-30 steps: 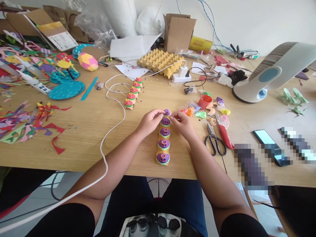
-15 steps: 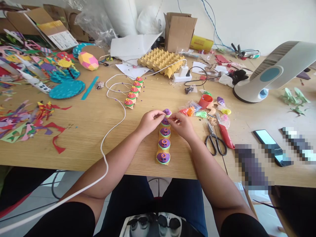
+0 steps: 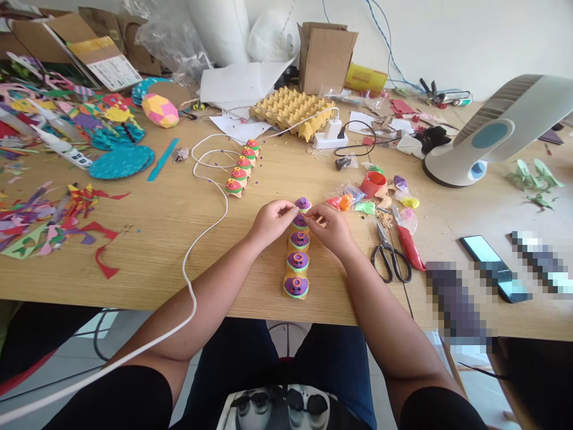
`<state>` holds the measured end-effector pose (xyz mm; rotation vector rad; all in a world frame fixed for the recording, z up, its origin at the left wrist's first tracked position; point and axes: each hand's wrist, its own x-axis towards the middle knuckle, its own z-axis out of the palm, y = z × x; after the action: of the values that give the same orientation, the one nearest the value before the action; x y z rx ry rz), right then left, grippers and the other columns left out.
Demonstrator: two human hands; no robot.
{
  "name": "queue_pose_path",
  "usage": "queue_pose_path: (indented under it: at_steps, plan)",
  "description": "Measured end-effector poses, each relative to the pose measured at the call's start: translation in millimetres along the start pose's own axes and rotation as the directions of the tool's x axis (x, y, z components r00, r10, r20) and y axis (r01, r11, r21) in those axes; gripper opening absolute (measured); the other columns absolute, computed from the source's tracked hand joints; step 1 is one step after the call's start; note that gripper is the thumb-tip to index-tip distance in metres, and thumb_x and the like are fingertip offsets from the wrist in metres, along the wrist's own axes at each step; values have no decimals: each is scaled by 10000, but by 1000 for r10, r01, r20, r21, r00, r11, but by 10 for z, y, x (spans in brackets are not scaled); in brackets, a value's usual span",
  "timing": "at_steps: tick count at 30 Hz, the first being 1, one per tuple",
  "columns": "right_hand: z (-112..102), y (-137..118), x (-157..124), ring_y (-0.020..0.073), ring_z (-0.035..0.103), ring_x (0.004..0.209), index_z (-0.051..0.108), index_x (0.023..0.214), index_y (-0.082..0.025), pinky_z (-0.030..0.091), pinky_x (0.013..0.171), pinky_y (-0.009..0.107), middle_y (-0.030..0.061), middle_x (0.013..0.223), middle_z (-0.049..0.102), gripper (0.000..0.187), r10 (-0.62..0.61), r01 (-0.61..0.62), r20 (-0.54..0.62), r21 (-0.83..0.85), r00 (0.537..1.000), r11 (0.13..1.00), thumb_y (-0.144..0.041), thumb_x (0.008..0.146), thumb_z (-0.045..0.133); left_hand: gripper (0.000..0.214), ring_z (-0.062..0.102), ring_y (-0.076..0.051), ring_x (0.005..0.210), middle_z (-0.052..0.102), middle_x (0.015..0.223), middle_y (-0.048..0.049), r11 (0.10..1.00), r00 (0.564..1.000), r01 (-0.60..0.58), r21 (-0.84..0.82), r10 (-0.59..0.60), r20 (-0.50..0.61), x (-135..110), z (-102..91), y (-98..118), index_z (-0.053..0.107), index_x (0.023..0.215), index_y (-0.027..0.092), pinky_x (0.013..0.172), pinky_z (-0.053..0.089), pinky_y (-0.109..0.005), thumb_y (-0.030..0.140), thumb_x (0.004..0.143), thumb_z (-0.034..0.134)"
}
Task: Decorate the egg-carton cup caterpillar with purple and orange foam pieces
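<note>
A strip of egg-carton cups (image 3: pixel 298 261) lies lengthwise in front of me, its bumps covered in purple clay with pale green edging. Orange rings and small dark dots decorate the three nearest bumps; the farthest bump shows dots but no visible ring. My left hand (image 3: pixel 274 222) reaches the second bump from the far end, thumb and forefinger pinched together. From the other side my right hand (image 3: pixel 330 226) meets it there, also in a pinch. Whatever lies between the fingertips is too small to make out, and the fingers partly hide that bump.
A similar red-and-green strip (image 3: pixel 243 168) lies farther left, beside a white cable (image 3: pixel 192 251). Scissors (image 3: pixel 390 254), a red-handled cutter (image 3: pixel 409 242) and bagged clay (image 3: pixel 344 200) are to the right. Farther back are a yellow egg tray (image 3: pixel 290 110) and a white fan (image 3: pixel 487 131).
Both hands stay at the second bump with only a slight shift of the fingers. The fingers now leave the farthest bump a little more exposed.
</note>
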<state>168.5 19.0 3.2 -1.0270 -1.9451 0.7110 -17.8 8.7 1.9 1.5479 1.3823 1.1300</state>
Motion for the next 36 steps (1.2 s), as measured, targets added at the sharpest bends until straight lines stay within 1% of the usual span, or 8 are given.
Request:
queue_pose_path:
  at_steps: [5,12,14,20,26,29,32,36]
  plan:
    - [11,-8,0,175,621,808,696,869,-203,489,681,292,43,857,695,48,-32,32,-4,-7,999,999,-234,856,661,278,652,-174,821,734,864,-42,998,1000,-5,-62,4,-3,-2,12,-24,723,868,164,747,480,-259,432,835,658]
    - [18,-4,-4,171,618,816,701,878,-207,496,692,287,45,885,699,47,-60,60,0,-3,998,998,-227,867,660,340,679,-189,842,758,890,-58,949,997,76,-307,-71,30,19,36,-79,745,871,159,792,514,-280,476,750,763]
    - [17,-8,-3,169,617,810,702,877,-205,498,696,288,45,882,699,48,-60,60,-3,-2,998,998,-230,867,663,343,678,-189,841,759,882,-56,944,996,86,-320,-81,28,22,32,-82,747,861,157,798,514,-282,473,733,778]
    - [-12,-41,2,171,614,805,705,882,-206,498,706,296,48,874,687,61,-33,33,8,-13,999,999,-243,864,661,304,666,-177,829,755,869,-44,962,997,79,-262,-78,12,22,24,-90,746,848,161,788,500,-272,445,741,765]
    - [-24,-27,5,159,603,752,709,893,-197,486,683,293,53,875,681,121,32,-32,22,26,999,999,-299,863,650,328,665,-179,823,752,868,-47,973,997,76,-217,-74,20,17,27,-89,741,856,161,770,502,-272,469,743,750]
    - [-11,-7,8,147,573,690,711,900,-186,462,637,282,41,813,680,178,115,-119,41,113,992,986,-351,847,668,314,659,-176,815,750,866,-46,980,998,67,-188,-62,30,9,17,-75,744,865,159,766,496,-272,454,757,741]
    - [-9,-2,10,144,571,659,717,921,-178,448,607,277,32,774,684,237,223,-237,82,265,971,935,-386,807,707,301,654,-174,818,749,867,-46,982,998,62,-181,-59,26,-1,7,-57,747,867,161,764,491,-272,444,763,741]
    - [-41,-14,18,156,632,754,737,894,-172,497,712,293,42,830,724,246,297,-332,149,440,943,835,-377,758,753,305,657,-176,822,752,876,-51,980,997,74,-183,-70,31,-9,2,-46,748,873,160,761,491,-272,446,766,741]
